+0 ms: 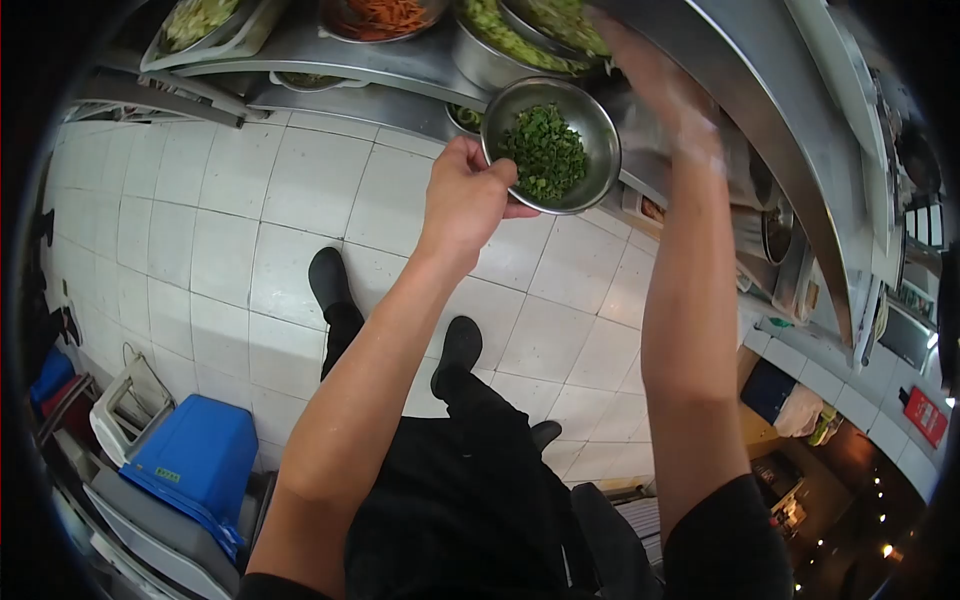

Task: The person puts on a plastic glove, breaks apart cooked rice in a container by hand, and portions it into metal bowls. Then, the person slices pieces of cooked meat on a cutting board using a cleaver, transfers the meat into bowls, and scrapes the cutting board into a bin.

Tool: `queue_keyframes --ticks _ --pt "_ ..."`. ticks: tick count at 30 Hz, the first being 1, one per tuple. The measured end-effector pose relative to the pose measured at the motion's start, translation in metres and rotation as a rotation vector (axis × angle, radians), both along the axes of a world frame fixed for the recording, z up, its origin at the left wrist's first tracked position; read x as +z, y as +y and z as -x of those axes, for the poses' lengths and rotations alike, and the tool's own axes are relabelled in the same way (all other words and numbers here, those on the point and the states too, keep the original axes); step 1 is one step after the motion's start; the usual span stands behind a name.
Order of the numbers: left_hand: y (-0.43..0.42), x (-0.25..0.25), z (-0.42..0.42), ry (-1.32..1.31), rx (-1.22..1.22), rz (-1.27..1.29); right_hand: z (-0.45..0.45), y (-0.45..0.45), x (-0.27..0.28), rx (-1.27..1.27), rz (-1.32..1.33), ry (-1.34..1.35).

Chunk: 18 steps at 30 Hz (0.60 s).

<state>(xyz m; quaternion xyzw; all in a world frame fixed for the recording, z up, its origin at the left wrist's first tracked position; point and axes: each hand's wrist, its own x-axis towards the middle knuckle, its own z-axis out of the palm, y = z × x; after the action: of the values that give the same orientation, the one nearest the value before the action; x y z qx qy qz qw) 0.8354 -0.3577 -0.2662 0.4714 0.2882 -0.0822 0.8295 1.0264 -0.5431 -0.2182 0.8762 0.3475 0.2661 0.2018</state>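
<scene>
My left hand (465, 195) is closed on the rim of a small metal bowl (603, 150), thumb on the inside edge. Chopped green herbs (545, 152) lie in it, and the bowl is held over the floor in front of the metal counter. My right hand (665, 85) is stretched out to the upper right, smeared by motion. It is nearest to a metal bowl of shredded pale-green vegetable (565, 22), which rests over a larger pot of similar shreds (500, 40). Its fingers are too blurred to make out, and whether it touches that bowl is unclear.
Shredded carrot (385, 15) fills a bowl on the metal counter (400, 68). A curved metal shelf edge (780, 110) overhangs at right. Below lies a white tiled floor (220, 240), with a blue bin (195, 455) at lower left. Another person's dark shoe (70, 325) shows far left.
</scene>
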Motion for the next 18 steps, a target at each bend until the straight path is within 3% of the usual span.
queue_keyframes --ticks 2,4,12,18 --pt "0.010 0.007 0.007 -0.022 0.031 -0.014 -0.046 0.002 -0.024 -0.251 -0.195 0.407" --pt "0.023 0.013 0.011 -0.032 0.064 -0.028 -0.070 0.000 -0.029 -0.352 -0.227 0.536" --pt "0.049 0.033 0.028 0.004 0.090 -0.036 -0.057 -0.023 0.005 -0.348 -0.416 0.646" --pt "0.057 0.036 0.026 -0.015 0.110 -0.003 -0.075 -0.014 -0.003 -0.395 -0.424 0.597"
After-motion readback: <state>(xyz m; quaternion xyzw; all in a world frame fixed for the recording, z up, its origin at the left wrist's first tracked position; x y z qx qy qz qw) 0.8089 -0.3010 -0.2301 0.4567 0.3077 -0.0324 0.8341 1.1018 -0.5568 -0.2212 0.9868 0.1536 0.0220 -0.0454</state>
